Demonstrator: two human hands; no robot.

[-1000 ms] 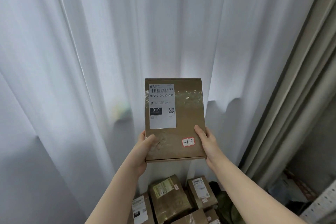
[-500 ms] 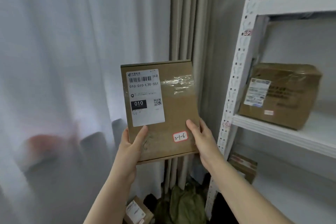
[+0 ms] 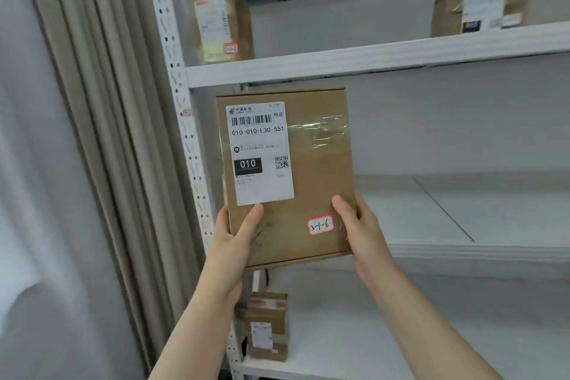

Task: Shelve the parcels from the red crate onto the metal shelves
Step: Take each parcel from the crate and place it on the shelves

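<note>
Flat brown parcel point(image 3: 287, 176) is held upright in the air, face to the camera, before the left end of the white metal shelves point(image 3: 370, 62), in front of the middle bay. Left hand point(image 3: 234, 237) grips the lower left edge, thumb laid on the front face and touching the bottom of the white label point(image 3: 259, 151). Right hand point(image 3: 357, 225) grips the lower right edge, thumb on the front just above the red-bordered sticker point(image 3: 320, 224) marked 3-1-6. The fingers of both hands are hidden behind the parcel. Most of the parcel stands above both grips; its bottom edge lies below the thumbs, near the heels of the hands. Post point(image 3: 182, 102) stands just left of the parcel, with a beige curtain point(image 3: 101, 102) beside it. Two boxes sit on the upper shelf, left box point(image 3: 220, 26) and right box point(image 3: 481, 8); a small box point(image 3: 266, 325) sits on the lower shelf.
</note>
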